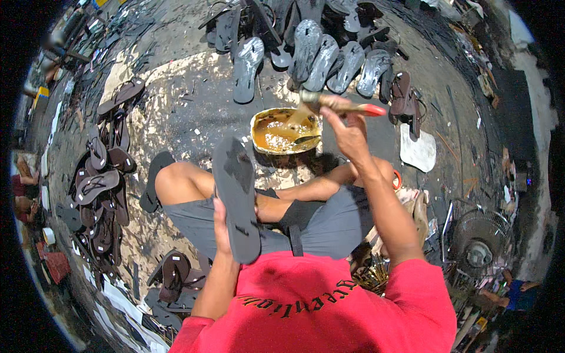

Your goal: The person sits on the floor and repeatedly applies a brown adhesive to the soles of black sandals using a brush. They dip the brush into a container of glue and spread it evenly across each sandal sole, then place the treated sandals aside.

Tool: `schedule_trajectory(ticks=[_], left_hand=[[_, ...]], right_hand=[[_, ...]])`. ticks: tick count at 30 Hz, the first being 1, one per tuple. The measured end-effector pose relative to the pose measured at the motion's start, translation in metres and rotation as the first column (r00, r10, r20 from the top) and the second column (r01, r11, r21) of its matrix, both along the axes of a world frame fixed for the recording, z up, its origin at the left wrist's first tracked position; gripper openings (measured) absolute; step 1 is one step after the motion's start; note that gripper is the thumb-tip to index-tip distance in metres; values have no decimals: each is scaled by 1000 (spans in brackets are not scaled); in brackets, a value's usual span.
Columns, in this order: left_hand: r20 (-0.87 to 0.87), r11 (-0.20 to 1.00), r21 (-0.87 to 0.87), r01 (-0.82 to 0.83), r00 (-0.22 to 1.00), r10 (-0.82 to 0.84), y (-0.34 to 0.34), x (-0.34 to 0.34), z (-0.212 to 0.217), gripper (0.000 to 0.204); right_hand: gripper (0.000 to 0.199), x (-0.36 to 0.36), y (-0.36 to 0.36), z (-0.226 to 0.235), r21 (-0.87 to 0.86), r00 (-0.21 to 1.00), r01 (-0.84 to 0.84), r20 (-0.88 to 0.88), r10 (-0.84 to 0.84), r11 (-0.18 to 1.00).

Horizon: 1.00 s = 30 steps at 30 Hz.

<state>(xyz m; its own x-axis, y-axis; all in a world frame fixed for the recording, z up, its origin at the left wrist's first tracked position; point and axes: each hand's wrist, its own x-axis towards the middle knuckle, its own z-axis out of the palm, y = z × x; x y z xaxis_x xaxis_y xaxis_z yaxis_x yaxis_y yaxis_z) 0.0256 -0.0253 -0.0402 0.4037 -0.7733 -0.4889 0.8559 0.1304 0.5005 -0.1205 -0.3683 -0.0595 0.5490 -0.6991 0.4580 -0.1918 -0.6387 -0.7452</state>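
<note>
My left hand (221, 232) grips a dark grey sandal sole (240, 209) by its edge near the heel, thumb on the near side. The sole is held upright over my lap, with dark wet-looking patches on its upper half. My right hand (352, 134) is closed around a paintbrush (359, 109) with a red-tipped handle. Its bristles are smeared by motion above a cut-open tub (255, 140) on the floor. Glossy amber liquid (273, 136) lies in the tub, with a dark piece at its right side.
Several soles with shiny wet coating (322, 62) lie clustered at the far side. Brown sandals (97, 185) are piled on the left, and more sandals (175, 276) lie near left. A white sheet (418, 147) is on the right. A fan (477, 247) stands at the near right.
</note>
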Motion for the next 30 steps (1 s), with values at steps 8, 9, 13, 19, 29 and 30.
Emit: schedule_trajectory(ticks=[8,9,13,19,29,30], left_hand=[[164,969,-228,-90,978,129,-112,50,31,60],[73,957,-259,-130,985,154,-122,45,35,60],[-4,919,-375,-124,991,132,-134,34,37,65],[7,940,-313,-136,989,145,-124,70,35,65],[-197,906,-422,-19,978,-71,-123,28,30,70],[-231,879,-475,-36,969,-85,-124,29,32,71]], right_hand=[[33,6,101,109,591,994,-51,111,-19,805],[34,22,127,114,578,994,-89,108,32,811],[26,67,137,107,354,991,-87,123,46,931],[25,53,153,77,203,934,-341,187,306,918],[31,83,86,94,-158,932,-338,82,353,928],[28,80,86,93,-75,883,-460,64,464,885]])
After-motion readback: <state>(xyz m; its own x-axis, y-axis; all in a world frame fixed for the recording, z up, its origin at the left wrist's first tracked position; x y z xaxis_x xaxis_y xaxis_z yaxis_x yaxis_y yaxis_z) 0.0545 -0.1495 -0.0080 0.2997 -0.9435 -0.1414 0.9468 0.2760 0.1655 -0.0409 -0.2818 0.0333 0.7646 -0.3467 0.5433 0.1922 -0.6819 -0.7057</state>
